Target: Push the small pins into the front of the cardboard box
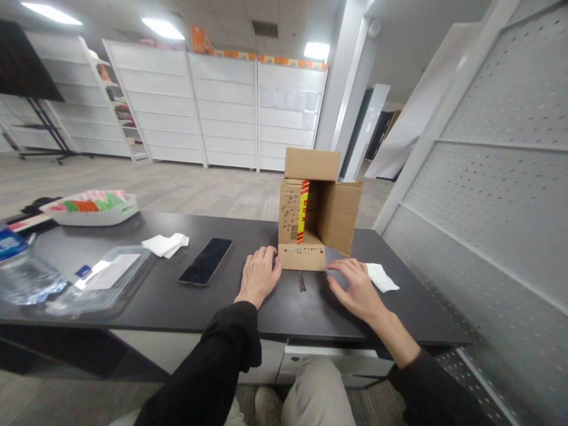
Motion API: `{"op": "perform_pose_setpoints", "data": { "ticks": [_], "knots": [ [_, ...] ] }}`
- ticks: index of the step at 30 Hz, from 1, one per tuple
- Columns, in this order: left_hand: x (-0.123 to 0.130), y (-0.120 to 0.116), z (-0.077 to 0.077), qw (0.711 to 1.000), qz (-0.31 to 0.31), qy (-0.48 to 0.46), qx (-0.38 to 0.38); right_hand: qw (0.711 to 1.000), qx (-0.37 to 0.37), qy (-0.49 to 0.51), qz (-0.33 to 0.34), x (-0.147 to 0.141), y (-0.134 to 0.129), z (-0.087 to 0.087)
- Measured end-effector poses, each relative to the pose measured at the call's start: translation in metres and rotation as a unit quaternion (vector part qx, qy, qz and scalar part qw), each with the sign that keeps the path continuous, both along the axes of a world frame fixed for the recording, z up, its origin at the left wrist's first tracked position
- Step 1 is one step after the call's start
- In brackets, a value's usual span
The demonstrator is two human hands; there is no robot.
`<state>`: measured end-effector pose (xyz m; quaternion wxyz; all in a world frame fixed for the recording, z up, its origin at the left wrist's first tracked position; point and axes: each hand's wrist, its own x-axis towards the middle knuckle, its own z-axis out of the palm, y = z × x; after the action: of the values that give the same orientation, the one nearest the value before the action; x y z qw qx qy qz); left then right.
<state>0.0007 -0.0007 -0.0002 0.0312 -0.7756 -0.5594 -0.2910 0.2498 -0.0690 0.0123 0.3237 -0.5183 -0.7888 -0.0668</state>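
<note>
1. Black sleeves are framing the view; the left hand [260, 273] is lying loosely curled, fingertips touching the near-left corner of the cardboard box [316, 208], grasping nothing.
2. Spread flat and released, the right hand [356, 288] is resting on the dark table [177, 302], apart from the box's lower flap, holding nothing either.
3. Between the two hands, thin dark metal pins [302, 280] are lying together on the table just in front of the flap; they look like two, though I cannot count them for sure.
4. One box is standing on its side with its flaps open towards the person; rows of small holes are showing in the lower flap and left flap. Judging by this, the punching looks partly done, with the pins set down.
5. Two white tissues are lying about: one [381, 277] beside the right hand, one [165, 244] farther left.
6. One phone [206, 261], one clear plastic tray [103, 278], one water bottle [22, 269] and one white container [93, 208] are sitting to the left.
</note>
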Motion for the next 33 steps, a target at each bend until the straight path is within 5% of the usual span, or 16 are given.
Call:
{"op": "perform_pose_setpoints", "data": {
  "ticks": [5,23,28,33],
  "knots": [
    [0.0,0.0,0.0,1.0,0.002,0.0,0.0,0.987,-0.098,-0.038,0.118,-0.037,0.0,0.006],
    [0.0,0.001,0.001,1.0,-0.003,0.002,-0.003,0.987,-0.079,-0.05,0.133,-0.053,0.02,-0.001],
    [0.0,0.0,0.002,1.0,0.0,0.002,-0.008,0.992,-0.054,0.032,0.106,-0.054,0.036,-0.002],
    [-0.001,0.0,0.002,1.0,0.0,0.003,-0.005,0.973,-0.04,0.219,0.064,-0.061,0.057,0.0]
  ]
}}
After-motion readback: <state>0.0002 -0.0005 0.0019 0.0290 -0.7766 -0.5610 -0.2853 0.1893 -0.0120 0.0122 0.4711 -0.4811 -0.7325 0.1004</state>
